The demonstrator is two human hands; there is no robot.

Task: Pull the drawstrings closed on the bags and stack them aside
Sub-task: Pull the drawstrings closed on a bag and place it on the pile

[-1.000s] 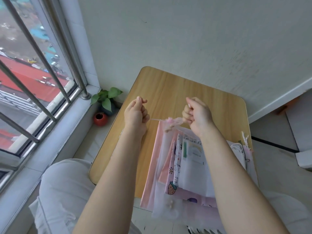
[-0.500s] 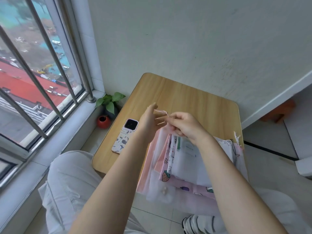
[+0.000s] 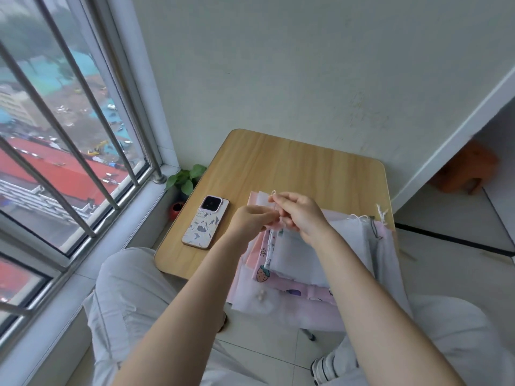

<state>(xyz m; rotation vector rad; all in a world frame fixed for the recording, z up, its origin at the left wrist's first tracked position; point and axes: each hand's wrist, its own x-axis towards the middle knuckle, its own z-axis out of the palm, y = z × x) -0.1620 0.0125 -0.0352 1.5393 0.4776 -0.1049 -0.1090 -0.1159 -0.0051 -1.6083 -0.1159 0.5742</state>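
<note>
A pile of sheer white and pink drawstring bags [image 3: 295, 260] lies on the right half of a small wooden table [image 3: 301, 168] and hangs over its near edge. A strawberry print shows on one bag [image 3: 262, 273]. My left hand [image 3: 252, 220] and my right hand [image 3: 299, 213] meet above the top of the pile. Both pinch a thin white drawstring [image 3: 274, 194] at the gathered pink mouth of the top bag. More white cord ends [image 3: 381, 213] stick up at the pile's right side.
A phone in a patterned case [image 3: 205, 222] lies on the table's left side. A small potted plant [image 3: 186, 178] and a red pot [image 3: 176, 210] stand on the floor by the barred window [image 3: 83, 135]. A white wall backs the table. My knees flank it.
My hands were spread apart with the string taut between them a second ago. They have come together over the bag's mouth, and the view has shifted so the phone shows.
</note>
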